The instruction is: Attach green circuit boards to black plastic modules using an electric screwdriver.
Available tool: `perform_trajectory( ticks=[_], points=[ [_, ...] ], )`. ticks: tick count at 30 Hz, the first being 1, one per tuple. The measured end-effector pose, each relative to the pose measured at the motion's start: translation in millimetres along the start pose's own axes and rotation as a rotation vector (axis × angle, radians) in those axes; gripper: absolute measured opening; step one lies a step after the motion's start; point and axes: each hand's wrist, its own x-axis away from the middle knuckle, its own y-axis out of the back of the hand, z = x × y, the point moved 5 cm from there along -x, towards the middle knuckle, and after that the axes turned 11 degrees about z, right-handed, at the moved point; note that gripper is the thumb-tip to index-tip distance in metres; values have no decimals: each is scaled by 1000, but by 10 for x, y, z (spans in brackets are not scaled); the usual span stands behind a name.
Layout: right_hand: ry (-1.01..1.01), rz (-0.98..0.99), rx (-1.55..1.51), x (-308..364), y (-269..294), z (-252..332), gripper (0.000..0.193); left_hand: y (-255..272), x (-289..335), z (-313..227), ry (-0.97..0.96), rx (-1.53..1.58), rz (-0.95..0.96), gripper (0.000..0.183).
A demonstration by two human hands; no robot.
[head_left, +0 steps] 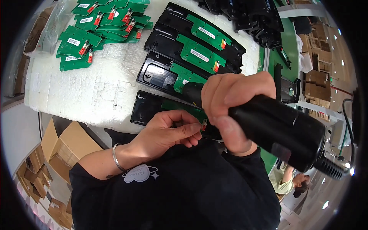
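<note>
My right hand (234, 97) is wrapped round a thick black electric screwdriver (285, 128), its nose slanting up to the left. The nose hangs over the nearest black plastic housing (147, 108) and the one behind it, and hides part of both. My left hand (170, 128) is closed in a pinch at the front edge of the nearest housing, beside a small red part (204, 124); whatever is between the fingertips is hidden. Behind it stand several similar housings in a row, each with a green circuit board (197, 52) lying in it.
Loose green circuit boards (86, 23) with red parts are heaped at the far left of the white foam surface (76, 92). More black housings (257, 19) are piled at the far right. An opened cardboard box (71, 143) stands lower left. Another person (285, 182) is at the right.
</note>
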Motion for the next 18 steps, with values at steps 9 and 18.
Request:
perform_trajectory(
  ticks=[9, 18],
  points=[
    [-29, 14, 162, -75, 36, -65, 25, -42, 42, -36, -37, 130, -2, 19],
    [216, 219, -343, 5, 162, 550, 34, -28, 73, 43, -169, 263, -85, 19]
  ],
)
